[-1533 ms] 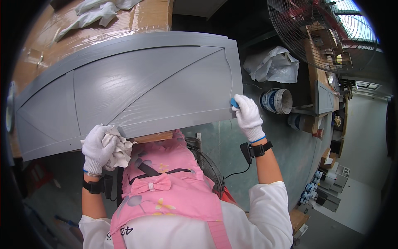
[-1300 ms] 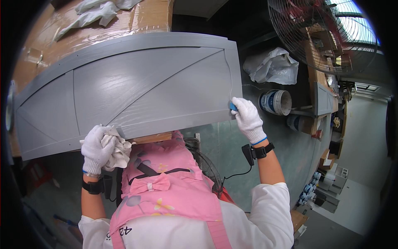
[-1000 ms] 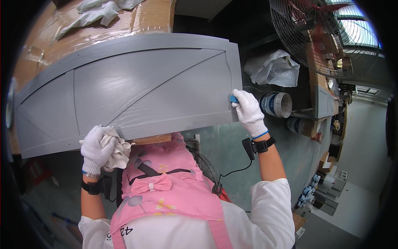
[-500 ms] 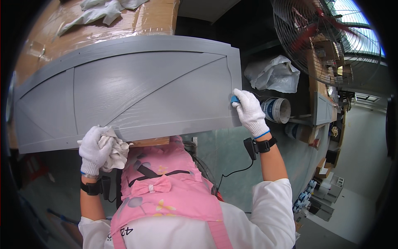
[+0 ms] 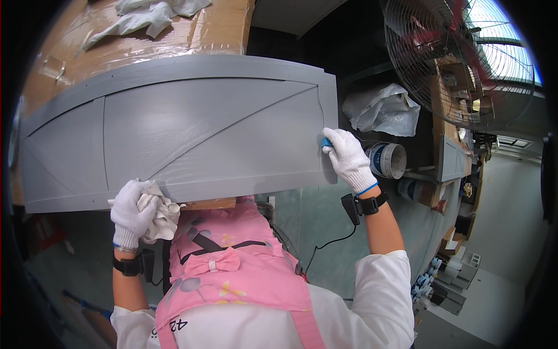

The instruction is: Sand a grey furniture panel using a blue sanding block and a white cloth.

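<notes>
A long grey panel (image 5: 203,131) with raised framing strips and diagonal lines lies across in front of me. My left hand (image 5: 131,214), in a white knit glove, is closed round a crumpled off-white rag (image 5: 163,218) at the near edge, left of the middle. Over at the right end, my gloved right hand (image 5: 349,156) pinches a small blue pad (image 5: 326,142) against the upright end strip. The gloved fingers cover most of this pad, so its exact kind does not show.
Under the panel is a plastic-wrapped cardboard box (image 5: 221,35), with grey-white rags (image 5: 151,17) on top. To the right are a crumpled plastic bag (image 5: 386,110), a white-and-blue bucket (image 5: 392,160) and a large caged fan (image 5: 459,58). A black cable (image 5: 325,244) hangs from my right wristband.
The view has shifted slightly, so the panel's far edge sits lower. My right hand has slid a little along the right end strip with the blue pad. My left hand stays on the rag.
</notes>
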Demonstrator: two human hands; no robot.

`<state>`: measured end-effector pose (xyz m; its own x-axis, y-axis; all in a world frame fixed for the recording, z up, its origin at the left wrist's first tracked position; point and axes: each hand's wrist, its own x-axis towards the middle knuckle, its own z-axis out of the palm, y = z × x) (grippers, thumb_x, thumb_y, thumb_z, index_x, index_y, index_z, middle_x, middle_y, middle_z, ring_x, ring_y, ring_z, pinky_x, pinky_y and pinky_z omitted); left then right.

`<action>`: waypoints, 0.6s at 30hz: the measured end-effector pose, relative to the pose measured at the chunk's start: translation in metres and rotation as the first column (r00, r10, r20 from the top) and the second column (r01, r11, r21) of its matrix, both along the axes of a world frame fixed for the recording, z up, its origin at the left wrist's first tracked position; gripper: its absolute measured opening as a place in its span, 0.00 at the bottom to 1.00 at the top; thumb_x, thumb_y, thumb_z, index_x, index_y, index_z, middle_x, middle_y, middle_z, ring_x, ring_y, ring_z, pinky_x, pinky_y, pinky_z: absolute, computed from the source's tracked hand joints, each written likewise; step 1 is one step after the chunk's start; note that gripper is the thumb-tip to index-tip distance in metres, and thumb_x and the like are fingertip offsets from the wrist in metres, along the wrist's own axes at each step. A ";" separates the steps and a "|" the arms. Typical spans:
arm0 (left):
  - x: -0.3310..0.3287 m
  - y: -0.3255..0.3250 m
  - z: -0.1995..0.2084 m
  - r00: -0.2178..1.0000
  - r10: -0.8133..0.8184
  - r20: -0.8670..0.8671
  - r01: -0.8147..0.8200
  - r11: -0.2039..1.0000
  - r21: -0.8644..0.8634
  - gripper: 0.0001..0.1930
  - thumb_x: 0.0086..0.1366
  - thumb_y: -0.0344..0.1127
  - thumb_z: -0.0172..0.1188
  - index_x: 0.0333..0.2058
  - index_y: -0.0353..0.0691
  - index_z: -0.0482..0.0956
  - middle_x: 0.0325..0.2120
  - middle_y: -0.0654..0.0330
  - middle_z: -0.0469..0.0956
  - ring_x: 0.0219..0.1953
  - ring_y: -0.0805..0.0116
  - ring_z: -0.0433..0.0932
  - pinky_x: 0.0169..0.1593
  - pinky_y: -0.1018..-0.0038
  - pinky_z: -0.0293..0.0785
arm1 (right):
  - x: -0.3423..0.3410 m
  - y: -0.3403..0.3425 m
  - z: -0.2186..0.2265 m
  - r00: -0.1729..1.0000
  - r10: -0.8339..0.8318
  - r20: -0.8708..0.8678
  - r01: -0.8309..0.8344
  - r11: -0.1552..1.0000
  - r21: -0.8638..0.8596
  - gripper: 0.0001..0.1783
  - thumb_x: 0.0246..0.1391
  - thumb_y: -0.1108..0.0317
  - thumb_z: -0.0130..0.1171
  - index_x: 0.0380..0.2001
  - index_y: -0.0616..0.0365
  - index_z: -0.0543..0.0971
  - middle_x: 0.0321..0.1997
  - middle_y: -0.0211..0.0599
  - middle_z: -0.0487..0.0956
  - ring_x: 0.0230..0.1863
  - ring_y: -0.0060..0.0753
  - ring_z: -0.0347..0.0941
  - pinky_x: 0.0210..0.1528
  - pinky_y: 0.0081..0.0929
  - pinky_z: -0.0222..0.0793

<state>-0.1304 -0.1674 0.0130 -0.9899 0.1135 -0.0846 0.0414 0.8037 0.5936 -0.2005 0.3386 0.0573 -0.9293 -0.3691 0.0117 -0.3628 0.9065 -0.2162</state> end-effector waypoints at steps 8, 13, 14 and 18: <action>-0.003 0.004 0.004 1.000 0.003 0.013 -0.004 1.000 0.029 0.16 0.51 0.31 0.65 0.41 0.37 0.81 0.37 0.51 0.80 0.47 0.48 0.79 0.53 0.62 0.75 | -0.037 0.008 -0.011 0.990 -0.028 -0.138 0.023 0.999 -0.034 0.17 0.54 0.74 0.57 0.48 0.58 0.73 0.41 0.48 0.78 0.44 0.54 0.74 0.48 0.44 0.71; -0.001 0.005 0.004 1.000 0.018 -0.024 -0.018 1.000 -0.004 0.16 0.51 0.31 0.65 0.41 0.37 0.81 0.37 0.50 0.80 0.47 0.48 0.79 0.54 0.63 0.75 | -0.027 0.011 -0.005 1.000 -0.006 0.013 0.006 1.000 0.016 0.18 0.54 0.75 0.57 0.49 0.58 0.73 0.43 0.49 0.78 0.45 0.54 0.74 0.49 0.44 0.71; 0.000 0.005 0.003 0.999 0.022 -0.032 -0.023 1.000 -0.012 0.16 0.51 0.31 0.65 0.41 0.37 0.81 0.37 0.50 0.80 0.47 0.48 0.79 0.54 0.63 0.75 | -0.022 0.013 -0.004 0.999 -0.006 0.046 0.005 1.000 0.023 0.18 0.54 0.75 0.57 0.49 0.58 0.73 0.44 0.49 0.78 0.45 0.54 0.74 0.49 0.44 0.71; -0.002 0.003 0.004 0.999 0.037 0.027 -0.038 0.999 0.035 0.17 0.50 0.31 0.65 0.41 0.37 0.81 0.37 0.50 0.80 0.48 0.48 0.79 0.55 0.62 0.74 | -0.032 0.015 -0.009 0.998 0.033 -0.044 -0.033 0.999 -0.018 0.18 0.54 0.75 0.57 0.49 0.57 0.73 0.44 0.49 0.78 0.45 0.55 0.74 0.49 0.44 0.71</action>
<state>-0.1321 -0.1647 0.0167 -0.9910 0.0799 -0.1071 -0.0042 0.7826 0.6226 -0.2323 0.3540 0.0480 -0.9151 -0.3989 0.0594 -0.4019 0.8898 -0.2163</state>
